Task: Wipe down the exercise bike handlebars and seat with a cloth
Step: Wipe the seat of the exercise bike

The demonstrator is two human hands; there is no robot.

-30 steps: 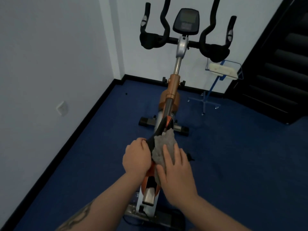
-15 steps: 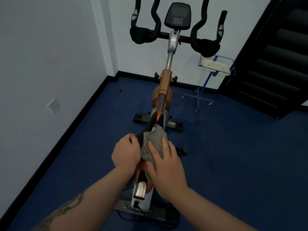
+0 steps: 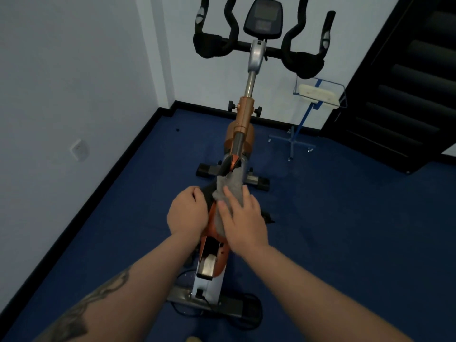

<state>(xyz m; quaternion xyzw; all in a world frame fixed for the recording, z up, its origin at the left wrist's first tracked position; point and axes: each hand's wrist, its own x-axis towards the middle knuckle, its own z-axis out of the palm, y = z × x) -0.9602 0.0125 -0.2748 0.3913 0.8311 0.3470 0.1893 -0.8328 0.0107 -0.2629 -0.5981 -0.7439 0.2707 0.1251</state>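
I'm over the seat (image 3: 209, 193) of the exercise bike (image 3: 243, 124), low in the middle of my view, black with orange showing, and mostly hidden under both hands. The grey cloth (image 3: 228, 187) is draped along the saddle, its far end reaching toward the nose. My right hand (image 3: 243, 218) lies flat on the cloth, fingers straight and spread, pressing it against the saddle, so that grip is released, palm down, nothing pinched. My left hand (image 3: 188, 211) sits just beside it on the saddle's left edge, fingers curled over the rim, grasping the seat. The two hands are close, with the cloth between them.

Further ahead, the silver and copper stem rises to the handlebars (image 3: 259, 45), black and looped, well apart from my hands, nothing touching them. The console (image 3: 263, 18) sits at their centre, its screen dark. Below my wrists I can see the orange frame and the rear stabiliser bar on the blue carpet (image 3: 345, 230), with a black cable looped round it.

Off to the right stands a blue wire stand (image 3: 304, 119) holding a pale slab-like object; I can't tell what. A dark staircase (image 3: 414, 82) fills the right corner. On the left white wall there's a wall socket (image 3: 79, 149).
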